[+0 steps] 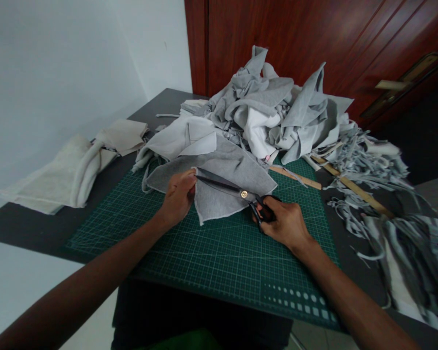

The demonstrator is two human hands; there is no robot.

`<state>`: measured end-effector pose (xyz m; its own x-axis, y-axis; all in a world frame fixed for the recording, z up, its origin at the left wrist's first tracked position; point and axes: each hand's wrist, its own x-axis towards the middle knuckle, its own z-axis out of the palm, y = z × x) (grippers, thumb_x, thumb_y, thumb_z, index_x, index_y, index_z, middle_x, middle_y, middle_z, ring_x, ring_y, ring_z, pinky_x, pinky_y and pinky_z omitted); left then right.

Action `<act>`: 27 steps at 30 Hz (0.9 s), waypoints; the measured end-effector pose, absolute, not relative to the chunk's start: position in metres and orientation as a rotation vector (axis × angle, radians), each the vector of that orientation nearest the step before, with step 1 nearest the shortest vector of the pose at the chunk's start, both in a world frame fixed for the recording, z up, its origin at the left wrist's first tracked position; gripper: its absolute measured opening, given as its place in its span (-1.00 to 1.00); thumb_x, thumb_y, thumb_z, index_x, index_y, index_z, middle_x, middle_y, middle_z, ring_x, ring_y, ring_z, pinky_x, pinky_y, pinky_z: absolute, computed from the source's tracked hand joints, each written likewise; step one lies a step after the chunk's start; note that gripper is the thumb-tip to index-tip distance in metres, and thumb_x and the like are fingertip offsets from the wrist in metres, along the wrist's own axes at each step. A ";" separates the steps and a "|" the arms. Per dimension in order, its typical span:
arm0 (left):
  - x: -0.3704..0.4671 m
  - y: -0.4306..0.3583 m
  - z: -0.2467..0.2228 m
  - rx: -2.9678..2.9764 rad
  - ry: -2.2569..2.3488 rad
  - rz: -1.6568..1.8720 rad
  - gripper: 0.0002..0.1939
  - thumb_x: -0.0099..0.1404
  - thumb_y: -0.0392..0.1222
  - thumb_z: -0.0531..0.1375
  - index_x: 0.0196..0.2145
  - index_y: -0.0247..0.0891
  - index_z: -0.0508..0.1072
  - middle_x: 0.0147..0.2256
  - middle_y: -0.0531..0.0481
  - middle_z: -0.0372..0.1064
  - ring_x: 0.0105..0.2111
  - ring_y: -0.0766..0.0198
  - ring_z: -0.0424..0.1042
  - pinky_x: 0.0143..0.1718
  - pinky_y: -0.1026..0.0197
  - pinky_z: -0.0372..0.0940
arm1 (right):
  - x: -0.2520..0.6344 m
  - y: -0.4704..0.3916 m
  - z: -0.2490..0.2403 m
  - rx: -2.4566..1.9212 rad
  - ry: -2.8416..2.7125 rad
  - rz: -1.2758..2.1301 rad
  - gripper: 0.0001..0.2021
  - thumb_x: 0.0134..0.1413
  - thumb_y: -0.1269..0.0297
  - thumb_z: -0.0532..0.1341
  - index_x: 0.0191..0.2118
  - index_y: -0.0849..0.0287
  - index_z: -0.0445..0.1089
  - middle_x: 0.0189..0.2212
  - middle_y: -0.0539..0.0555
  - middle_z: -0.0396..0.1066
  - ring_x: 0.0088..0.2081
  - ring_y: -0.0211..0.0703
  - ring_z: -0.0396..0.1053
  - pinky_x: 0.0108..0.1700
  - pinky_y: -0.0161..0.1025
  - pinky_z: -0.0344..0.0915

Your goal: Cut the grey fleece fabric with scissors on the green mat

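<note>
Black-handled scissors (244,194) with a brass pivot are held in my right hand (286,221), its fingers wrapped through the handles. Their long blades point left and lie over a grey cloth piece (226,170), the tips at my left hand (179,194). The fingers of my left hand pinch the cloth's edge near those tips. One corner of the cloth hangs down between my hands, over the green cutting mat (204,257). Whether the blades are slightly parted is hard to tell.
A heap of grey and white cloth (277,107) stands at the back. Folded cream cloth (58,170) lies on the left. On the right are a wooden ruler (354,187), thin scraps (375,160) and cloth strips (405,257). Another wooden strip (299,178) rests on the mat.
</note>
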<state>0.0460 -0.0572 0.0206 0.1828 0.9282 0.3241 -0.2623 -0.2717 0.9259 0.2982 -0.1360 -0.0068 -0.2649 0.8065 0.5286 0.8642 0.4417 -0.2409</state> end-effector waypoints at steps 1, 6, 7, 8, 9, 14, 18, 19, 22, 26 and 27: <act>0.046 -0.057 0.021 1.346 0.724 1.356 -0.52 0.21 0.02 0.20 -0.66 -0.19 0.04 -0.70 0.18 -0.12 -0.69 0.44 -0.07 -0.68 0.26 -0.06 | 0.298 -0.136 -0.007 -1.402 -2.105 -0.167 -0.87 0.10 0.27 0.19 -0.45 0.13 0.32 -0.64 -0.06 0.34 -0.62 -0.32 0.26 -0.53 -0.34 0.03; 0.048 -0.057 0.019 1.337 0.762 1.373 -0.50 0.20 0.06 0.20 -0.66 -0.18 0.01 -0.70 0.18 -0.13 -0.70 0.43 -0.08 -0.70 0.27 -0.06 | 0.299 -0.138 -0.004 -1.441 -2.101 -0.372 -0.85 0.14 0.25 0.14 -0.41 0.15 0.37 -0.63 -0.03 0.36 -0.60 -0.29 0.25 -0.50 -0.32 0.04; 0.048 -0.057 0.019 1.331 0.768 1.374 -0.50 0.19 0.06 0.20 -0.66 -0.18 0.01 -0.70 0.17 -0.13 -0.70 0.42 -0.08 -0.71 0.27 -0.07 | 0.299 -0.138 -0.003 -1.451 -2.098 -0.399 -0.83 0.16 0.25 0.13 -0.41 0.15 0.37 -0.63 -0.02 0.36 -0.60 -0.28 0.25 -0.50 -0.31 0.04; 0.048 -0.057 0.019 1.327 0.781 1.370 -0.50 0.18 0.07 0.20 -0.66 -0.18 0.01 -0.70 0.17 -0.12 -0.70 0.42 -0.07 -0.71 0.28 -0.08 | 0.299 -0.138 -0.003 -1.457 -2.095 -0.419 -0.82 0.17 0.25 0.12 -0.41 0.15 0.38 -0.63 -0.02 0.37 -0.59 -0.28 0.25 -0.49 -0.31 0.04; 0.048 -0.057 0.018 1.326 0.799 1.362 -0.50 0.17 0.08 0.21 -0.65 -0.18 0.01 -0.70 0.16 -0.12 -0.69 0.42 -0.07 -0.72 0.28 -0.08 | 0.300 -0.138 -0.002 -1.460 -2.096 -0.431 -0.81 0.17 0.25 0.11 -0.41 0.15 0.38 -0.63 -0.01 0.37 -0.59 -0.28 0.25 -0.49 -0.31 0.04; 0.048 -0.056 0.019 1.359 0.858 1.351 -0.49 0.18 0.09 0.18 -0.65 -0.17 -0.02 -0.69 0.14 -0.15 -0.68 0.40 -0.07 -0.71 0.26 -0.09 | 0.303 -0.138 -0.004 -1.444 -2.135 -0.449 -0.85 0.12 0.32 0.10 -0.42 0.14 0.38 -0.62 -0.01 0.39 -0.58 -0.27 0.26 -0.48 -0.30 0.04; 0.050 -0.055 0.020 1.353 0.838 1.381 -0.51 0.21 0.07 0.17 -0.64 -0.18 0.00 -0.69 0.16 -0.13 -0.69 0.42 -0.06 -0.70 0.26 -0.05 | 0.305 -0.138 -0.005 -1.409 -2.161 -0.466 -0.86 0.07 0.39 0.09 -0.42 0.13 0.37 -0.62 -0.02 0.40 -0.58 -0.27 0.29 -0.48 -0.29 0.03; 0.050 -0.055 0.020 1.339 0.822 1.391 -0.51 0.20 0.06 0.18 -0.65 -0.18 0.01 -0.69 0.16 -0.12 -0.70 0.43 -0.06 -0.70 0.27 -0.04 | 0.305 -0.138 -0.005 -1.398 -2.163 -0.466 -0.86 0.07 0.40 0.09 -0.43 0.13 0.37 -0.62 -0.02 0.40 -0.58 -0.27 0.30 -0.48 -0.29 0.03; 0.048 -0.056 0.017 1.324 0.788 1.384 -0.52 0.20 0.03 0.19 -0.66 -0.19 0.03 -0.69 0.17 -0.10 -0.70 0.44 -0.05 -0.70 0.28 -0.04 | 0.304 -0.138 -0.004 -1.387 -2.162 -0.451 -0.86 0.08 0.41 0.09 -0.42 0.13 0.37 -0.61 -0.02 0.42 -0.58 -0.27 0.31 -0.49 -0.30 0.03; 0.046 -0.056 0.012 1.401 0.773 1.357 -0.51 0.27 0.03 0.15 -0.66 -0.19 0.04 -0.69 0.17 -0.09 -0.70 0.43 -0.06 -0.70 0.28 -0.07 | 0.303 -0.138 -0.005 -1.395 -2.139 -0.406 -0.87 0.09 0.41 0.10 -0.42 0.13 0.36 -0.62 -0.03 0.42 -0.59 -0.27 0.32 -0.49 -0.30 0.03; 0.045 -0.056 0.010 1.420 0.762 1.363 -0.51 0.28 0.03 0.14 -0.66 -0.19 0.04 -0.69 0.17 -0.10 -0.70 0.43 -0.07 -0.70 0.27 -0.07 | 0.303 -0.138 -0.006 -1.400 -2.124 -0.380 -0.87 0.09 0.40 0.11 -0.42 0.13 0.36 -0.62 -0.03 0.41 -0.59 -0.27 0.32 -0.49 -0.30 0.04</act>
